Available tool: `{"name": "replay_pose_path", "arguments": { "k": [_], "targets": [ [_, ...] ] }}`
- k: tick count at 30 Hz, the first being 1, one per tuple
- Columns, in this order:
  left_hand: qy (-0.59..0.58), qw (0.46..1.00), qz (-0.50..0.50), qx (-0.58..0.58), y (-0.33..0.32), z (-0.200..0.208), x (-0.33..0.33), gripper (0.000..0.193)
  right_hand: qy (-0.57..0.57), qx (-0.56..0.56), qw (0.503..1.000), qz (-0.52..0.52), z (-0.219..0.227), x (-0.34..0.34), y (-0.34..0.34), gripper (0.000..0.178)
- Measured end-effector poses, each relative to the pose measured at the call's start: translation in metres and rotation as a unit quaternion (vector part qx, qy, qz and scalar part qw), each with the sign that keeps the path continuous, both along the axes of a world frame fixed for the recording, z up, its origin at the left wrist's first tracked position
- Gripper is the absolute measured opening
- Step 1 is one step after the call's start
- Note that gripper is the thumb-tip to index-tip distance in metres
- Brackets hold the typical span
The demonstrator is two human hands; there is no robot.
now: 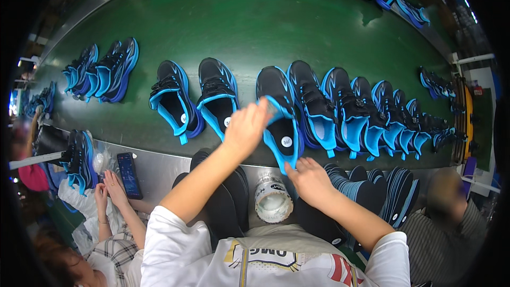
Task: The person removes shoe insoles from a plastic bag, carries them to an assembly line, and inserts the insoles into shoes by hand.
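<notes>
Many shoes line a green surface; right hand pinches one heel, left hand, blurred, unclear.

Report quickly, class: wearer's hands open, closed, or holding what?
Left hand: curled at the collar of a black-and-blue shoe; blurred, grip cannot be told.
Right hand: bent at the shoe's heel; grip cannot be told.

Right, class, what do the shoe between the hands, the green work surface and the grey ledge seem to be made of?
Shoe: probably textile, judging by its matte black upper and soft-looking blue lining; the exact fabric is unclear.
Green work surface: perhaps plastic or rubber sheeting, given its smooth face and soft sheen.
Grey ledge: likely bare metal, from its silvery, blurred reflections.
</notes>
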State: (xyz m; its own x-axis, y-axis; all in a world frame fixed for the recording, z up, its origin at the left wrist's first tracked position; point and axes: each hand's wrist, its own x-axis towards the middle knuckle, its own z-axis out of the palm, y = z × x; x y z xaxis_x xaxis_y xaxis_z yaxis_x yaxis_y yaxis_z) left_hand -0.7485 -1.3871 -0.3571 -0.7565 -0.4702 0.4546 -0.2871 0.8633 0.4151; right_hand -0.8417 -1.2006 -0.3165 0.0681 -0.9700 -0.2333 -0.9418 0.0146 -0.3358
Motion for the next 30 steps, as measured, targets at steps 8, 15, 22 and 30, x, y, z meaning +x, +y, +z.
{"name": "replay_pose_path", "arguments": {
  "k": [8, 15, 22, 30],
  "targets": [
    [-0.082, 0.996, 0.025, -0.030, -0.032, -0.010, -0.021, 0.034, -0.091, -0.053, 0.991, -0.079, -0.013, -0.013, -0.068, 0.020],
    [-0.078, 0.984, 0.129, 0.090, -0.026, -0.005, -0.043, 0.029, -0.110, -0.050, 0.989, -0.090, 0.045, -0.039, -0.008, 0.023],
    [-0.020, 0.956, 0.204, 0.212, -0.038, 0.001, -0.056, 0.017, -0.001, -0.087, 0.915, -0.395, 0.124, -0.054, 0.130, 0.033],
    [0.015, 0.823, 0.089, 0.560, -0.031, 0.025, -0.037, 0.016, -0.016, 0.119, 0.866, -0.486, 0.139, -0.007, 0.198, 0.078]
  ]
}}
